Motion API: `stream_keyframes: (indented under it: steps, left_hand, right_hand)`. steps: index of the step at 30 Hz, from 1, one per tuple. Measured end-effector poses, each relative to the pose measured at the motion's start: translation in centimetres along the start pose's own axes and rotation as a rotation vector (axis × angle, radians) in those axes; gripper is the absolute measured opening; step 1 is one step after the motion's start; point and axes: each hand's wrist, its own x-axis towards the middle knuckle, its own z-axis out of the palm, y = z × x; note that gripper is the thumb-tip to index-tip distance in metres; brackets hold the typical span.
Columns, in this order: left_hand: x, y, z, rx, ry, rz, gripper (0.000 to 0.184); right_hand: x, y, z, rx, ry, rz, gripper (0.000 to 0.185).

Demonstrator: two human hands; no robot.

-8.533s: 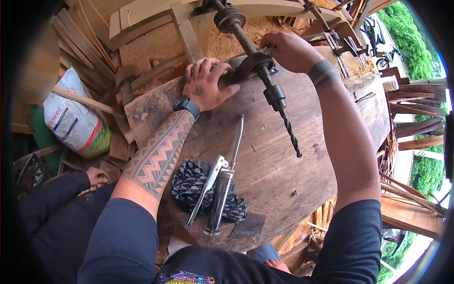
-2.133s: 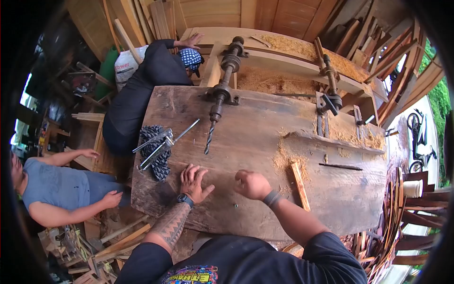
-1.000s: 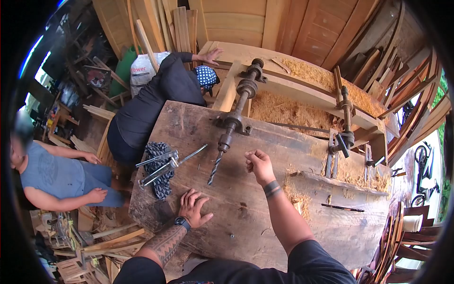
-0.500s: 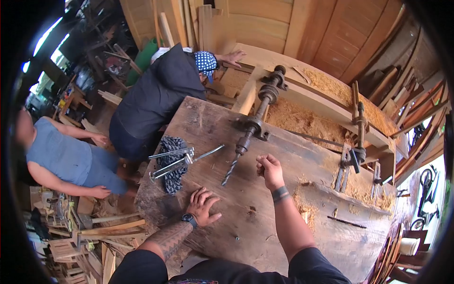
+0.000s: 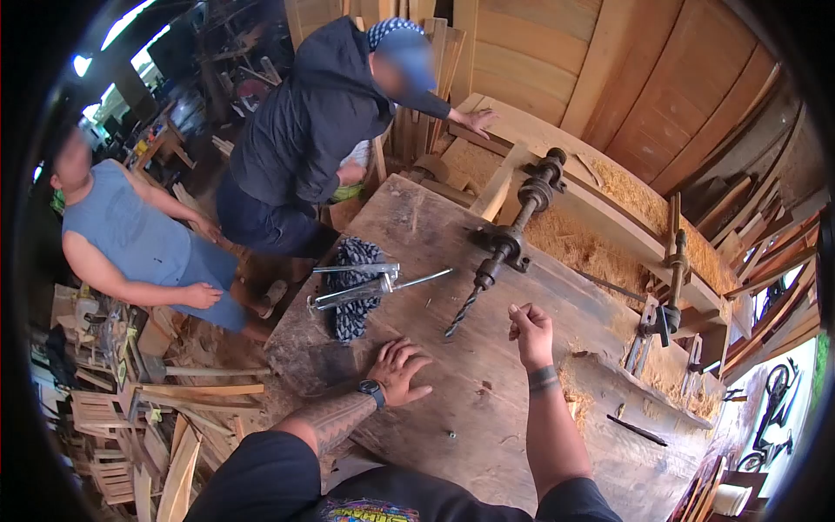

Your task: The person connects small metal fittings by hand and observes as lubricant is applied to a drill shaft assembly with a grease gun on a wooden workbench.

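Note:
My left hand [image 5: 402, 372] lies on the worn wooden tabletop [image 5: 513, 435] with its fingers spread, a watch on its wrist. Right of the drill bit, my right hand [image 5: 531, 335] hovers with thumb and fingers pinched together; anything inside the pinch is too small or hidden to make out. The spiral drill bit [image 5: 464, 313] sticks out of a chuck on a dark metal spindle [image 5: 517, 222], pointing toward me over the table. Beyond my left hand, a metal clamp-like fixture with rods [image 5: 357, 291] rests on a dark patterned cloth [image 5: 350, 327].
A person in a dark jacket [image 5: 300, 122] stands at the far left corner, one hand on the wooden frame. Another person in blue [image 5: 130, 230] stands farther left. Wood shavings [image 5: 557, 226] fill the frame. A second metal spindle [image 5: 677, 270] sits right. Scrap wood [image 5: 187, 470] lies lower left.
The person in the dark jacket has risen from bending over, one hand still on the frame. My view has shifted, so the table appears farther right. My hands keep much the same poses.

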Motion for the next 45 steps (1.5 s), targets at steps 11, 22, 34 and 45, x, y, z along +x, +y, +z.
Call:
stream_keyframes:
  steps: [11, 22, 34, 45]
  left_hand:
    - [-1.2, -1.5, 1.6, -0.056, 0.094, 0.045, 0.061]
    - [-2.9, -4.3, -3.2, -0.351, 0.115, 0.221, 0.022]
    - [-0.8, -5.7, -4.2, -0.305, 0.027, 0.198, 0.016]
    - [7.2, -5.4, -3.0, -0.131, -0.076, 0.113, 0.035]
  right_hand:
    - [-5.0, -2.2, 6.0, -0.2, -0.06, 0.032, 0.018]
    - [-9.0, 0.4, 3.7, -0.531, 0.09, 0.092, 0.025]
    - [-7.5, 5.4, 7.4, -1.146, -0.287, -0.211, 0.034]
    - [-4.3, 8.5, 10.9, -1.317, -0.394, -0.251, 0.035]
